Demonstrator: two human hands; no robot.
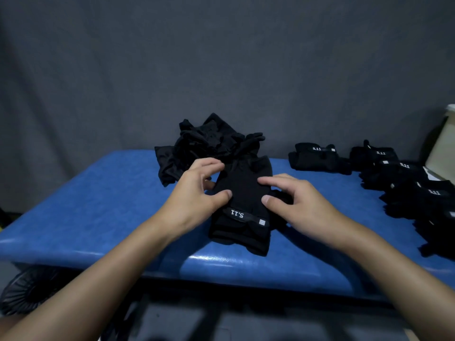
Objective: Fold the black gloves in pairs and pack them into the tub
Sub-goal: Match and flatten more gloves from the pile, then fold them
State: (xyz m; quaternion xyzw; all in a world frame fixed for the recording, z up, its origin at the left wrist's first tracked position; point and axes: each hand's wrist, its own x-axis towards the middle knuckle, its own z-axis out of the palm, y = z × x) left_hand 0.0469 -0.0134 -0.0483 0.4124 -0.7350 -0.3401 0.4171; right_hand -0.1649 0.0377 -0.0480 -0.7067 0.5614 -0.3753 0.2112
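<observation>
glove pair [242, 190] stacked on bench [98, 205] centre, squared for folding | left grip [197, 188] pinches its left edge, keeping alignment | right grip [293, 200] spread, fingertips pressing top flat | unfolded pile [204, 143] behind | folded pairs [317, 157] staged right, beside apparent tub [442, 146]

A blue padded table [98, 205] with a glossy, rounded near edge carries only black gloves. A loose heap of gloves [204, 143] sits at the middle of its far edge. Just in front of it, near the table's centre, lies a flat stacked pair [243, 217] with a white "5.11" on the wrist strap. Folded pairs [317, 157] line the far edge to the right and run down the right edge.
</observation>
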